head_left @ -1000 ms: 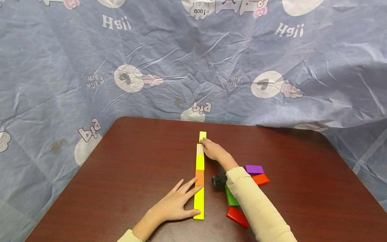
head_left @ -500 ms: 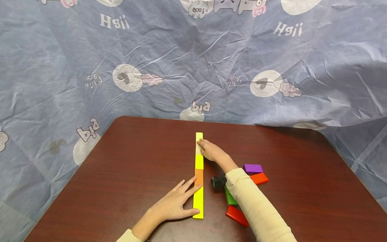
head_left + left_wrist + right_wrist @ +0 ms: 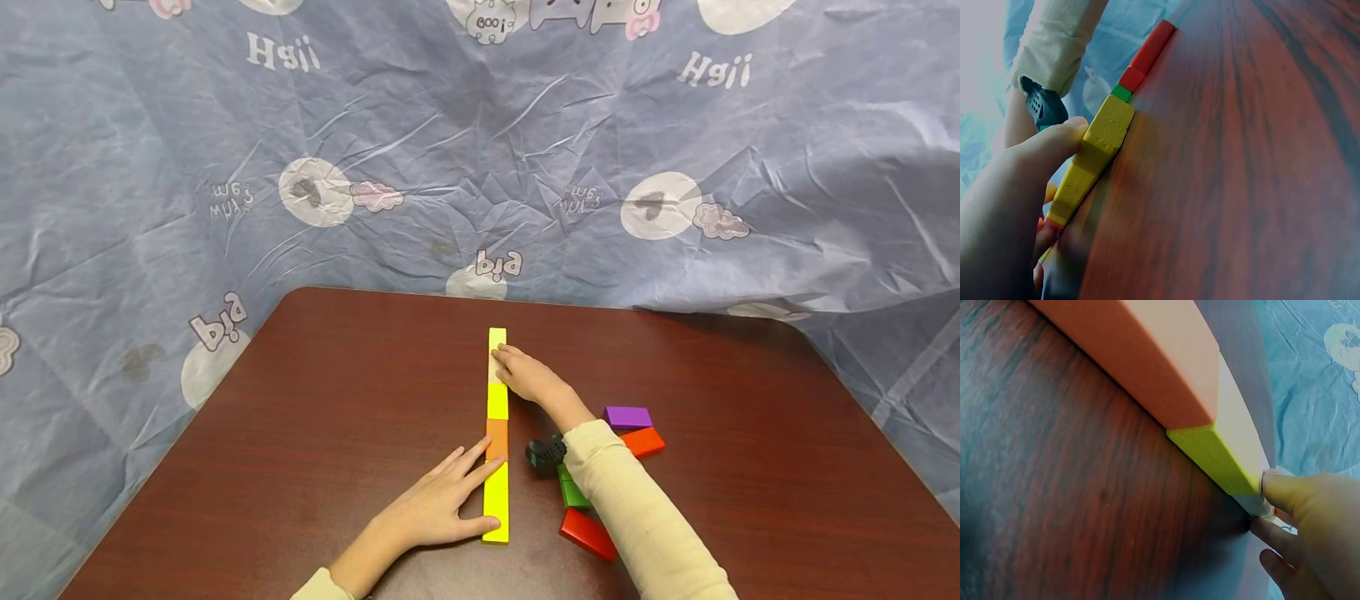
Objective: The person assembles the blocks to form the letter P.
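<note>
Running up the middle of the surface (image 3: 375, 392), a straight row of blocks (image 3: 498, 402) has a hand on each side. Left hand (image 3: 429, 506) has a wide grip, fingers spread: thumb on the nearest yellow block (image 3: 498, 503), fingertips at the orange block (image 3: 498, 433). Right hand (image 3: 531, 375) is near the far end, fingers over the cream block (image 3: 492, 368), can't tell if it's actually pinching. Far yellow block (image 3: 497, 335) pokes out past those fingers. Purple block (image 3: 628, 417) and red block (image 3: 588, 533) lie off right.

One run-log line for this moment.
left hand: thumb on nearest yellow rectangular block | right hand: touching pale rectangular block | block row: straight | aside: purple rectangular block, red rectangular block
</note>
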`<state>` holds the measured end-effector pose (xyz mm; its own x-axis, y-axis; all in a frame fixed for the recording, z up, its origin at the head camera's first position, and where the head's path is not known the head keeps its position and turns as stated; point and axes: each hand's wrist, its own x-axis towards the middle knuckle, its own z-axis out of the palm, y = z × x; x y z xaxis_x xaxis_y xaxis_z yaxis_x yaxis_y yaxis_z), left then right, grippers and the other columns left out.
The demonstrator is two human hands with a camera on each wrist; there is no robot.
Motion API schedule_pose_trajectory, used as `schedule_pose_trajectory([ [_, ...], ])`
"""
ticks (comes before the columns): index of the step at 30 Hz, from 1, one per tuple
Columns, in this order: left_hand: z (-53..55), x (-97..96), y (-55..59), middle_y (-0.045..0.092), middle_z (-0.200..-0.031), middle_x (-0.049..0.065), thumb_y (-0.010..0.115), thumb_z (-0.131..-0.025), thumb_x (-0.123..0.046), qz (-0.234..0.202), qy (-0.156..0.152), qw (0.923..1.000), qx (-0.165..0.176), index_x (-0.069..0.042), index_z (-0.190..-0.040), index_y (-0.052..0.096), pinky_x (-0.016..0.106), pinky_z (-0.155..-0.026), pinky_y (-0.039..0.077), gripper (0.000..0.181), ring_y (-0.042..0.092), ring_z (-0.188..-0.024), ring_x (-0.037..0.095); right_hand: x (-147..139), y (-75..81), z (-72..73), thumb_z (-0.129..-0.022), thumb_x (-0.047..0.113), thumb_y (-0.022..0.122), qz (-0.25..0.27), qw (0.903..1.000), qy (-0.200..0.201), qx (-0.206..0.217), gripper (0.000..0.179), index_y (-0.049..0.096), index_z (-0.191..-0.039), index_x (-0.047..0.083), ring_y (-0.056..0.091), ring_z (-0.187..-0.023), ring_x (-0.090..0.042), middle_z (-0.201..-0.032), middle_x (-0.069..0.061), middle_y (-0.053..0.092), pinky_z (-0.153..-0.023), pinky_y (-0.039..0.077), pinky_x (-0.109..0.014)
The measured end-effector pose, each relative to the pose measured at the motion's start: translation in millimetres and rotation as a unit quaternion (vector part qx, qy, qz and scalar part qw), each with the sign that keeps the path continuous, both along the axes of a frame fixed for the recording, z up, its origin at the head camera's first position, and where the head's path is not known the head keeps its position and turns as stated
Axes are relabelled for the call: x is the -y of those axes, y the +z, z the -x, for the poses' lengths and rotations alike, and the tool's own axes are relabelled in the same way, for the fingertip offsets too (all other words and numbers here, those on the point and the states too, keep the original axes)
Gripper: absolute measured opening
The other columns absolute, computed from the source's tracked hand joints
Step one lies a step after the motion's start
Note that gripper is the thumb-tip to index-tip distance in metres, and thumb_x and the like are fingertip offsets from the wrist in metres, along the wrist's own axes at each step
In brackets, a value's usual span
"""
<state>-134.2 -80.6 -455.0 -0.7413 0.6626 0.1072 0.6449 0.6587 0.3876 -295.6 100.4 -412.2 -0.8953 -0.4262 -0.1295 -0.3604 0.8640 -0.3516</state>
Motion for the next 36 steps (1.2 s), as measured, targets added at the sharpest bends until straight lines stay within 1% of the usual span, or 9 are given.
schedule_pose_trajectory([
  [9,0.5,-10.6,-0.4,0.015,-0.153,0.004,0.038,-0.086,-0.064,0.007,-0.007,0.9999,-0.006,-0.024,-0.144,0.026,0.039,-0.113,0.023,0.071,0.026,-0.138,0.017,-12.2,0.3,-3.2,-0.096,0.019,0.043,0.005,1.0,0.005,-0.006,0.046,0.035,-0.139,0.004,0.031,-0.134,-0.031,-0.148,-0.015,0.027,-0.108,0.03,-0.046],
  [15,0.7,-20.9,1.2,0.019,-0.152,0.008,0.036,-0.087,-0.063,0.012,-0.02,0.9993,-0.031,-0.02,-0.143,0.029,0.038,-0.113,0.024,0.071,0.028,-0.137,0.016,-23.8,1.6,-6.0,-0.096,0.017,0.043,0.006,0.9998,0.011,-0.017,0.046,0.036,-0.138,0.001,0.032,-0.134,-0.033,-0.147,-0.018,0.028,-0.108,0.03,-0.047],
  [18,0.1,-25.0,0.8,0.019,-0.152,0.008,0.035,-0.087,-0.063,0.015,-0.023,0.999,-0.034,-0.02,-0.143,0.028,0.038,-0.113,0.024,0.071,0.029,-0.137,0.016,-28.9,1.5,-7.7,-0.096,0.015,0.044,0.009,0.9996,0.013,-0.021,0.045,0.036,-0.137,-0.001,0.032,-0.133,-0.034,-0.146,-0.019,0.028,-0.108,0.031,-0.047],
  [24,-2.5,-28.7,-0.1,0.019,-0.152,0.008,0.036,-0.087,-0.063,0.019,-0.025,0.999,-0.033,-0.021,-0.143,0.028,0.039,-0.112,0.025,0.071,0.029,-0.136,0.016,-33.9,0.2,-11.3,-0.096,0.015,0.044,0.012,0.9995,0.017,-0.024,0.046,0.036,-0.137,-0.001,0.033,-0.132,-0.034,-0.146,-0.019,0.029,-0.107,0.031,-0.047],
  [28,-4.0,-30.7,-0.2,0.02,-0.151,0.009,0.039,-0.086,-0.062,0.017,-0.027,0.9985,-0.045,-0.02,-0.142,0.03,0.039,-0.112,0.026,0.071,0.03,-0.136,0.016,-35.6,0.2,-14.0,-0.095,0.015,0.045,0.014,0.9995,0.015,-0.025,0.045,0.037,-0.137,-0.001,0.033,-0.132,-0.034,-0.145,-0.019,0.03,-0.107,0.031,-0.047],
  [36,-7.8,-36.9,0.5,0.02,-0.151,0.011,0.039,-0.086,-0.062,0.018,-0.033,0.9972,-0.064,-0.018,-0.142,0.031,0.037,-0.111,0.027,0.072,0.03,-0.136,0.018,-40.6,1.0,-17.1,-0.094,0.014,0.046,0.013,0.9994,0.012,-0.029,0.045,0.038,-0.135,-0.002,0.035,-0.131,-0.035,-0.144,-0.02,0.031,-0.107,0.031,-0.048],
])
